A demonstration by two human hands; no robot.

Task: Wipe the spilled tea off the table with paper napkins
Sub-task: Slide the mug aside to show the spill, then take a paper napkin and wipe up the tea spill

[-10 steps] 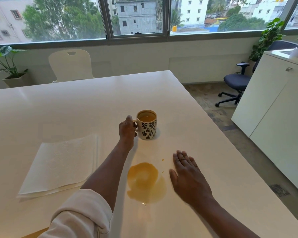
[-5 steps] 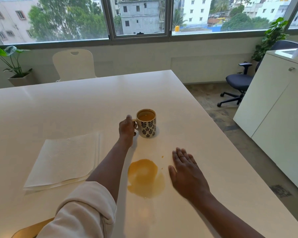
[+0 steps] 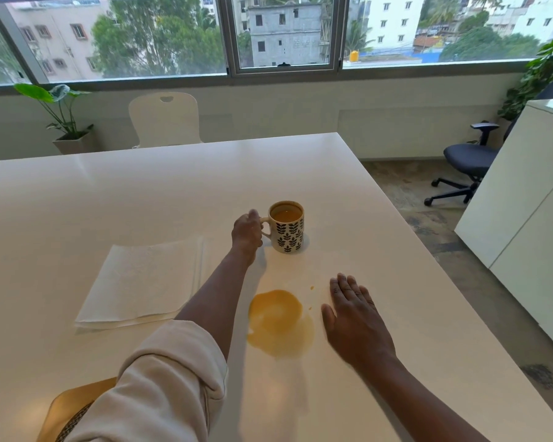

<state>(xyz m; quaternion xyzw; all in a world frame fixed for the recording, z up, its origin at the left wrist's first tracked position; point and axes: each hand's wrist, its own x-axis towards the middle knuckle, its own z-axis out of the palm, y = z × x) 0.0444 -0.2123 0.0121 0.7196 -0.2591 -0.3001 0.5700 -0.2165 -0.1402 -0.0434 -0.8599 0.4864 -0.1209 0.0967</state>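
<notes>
Mug (image 3: 287,227) of tea — left hand (image 3: 247,231) gripping

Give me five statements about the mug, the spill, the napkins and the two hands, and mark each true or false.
1. The left hand holds the mug by its handle. True.
2. The mug lies tipped over and empty. False: it stands upright with tea inside.
3. The right hand lies flat on the table, just right of the spill. True.
4. A napkin already covers the spill. False: the napkins lie stacked to the left of the left arm, apart from the spill, which is bare.
5. The spill sits between the mug and the far table edge. False: it is on the near side of the mug, toward the person.
</notes>
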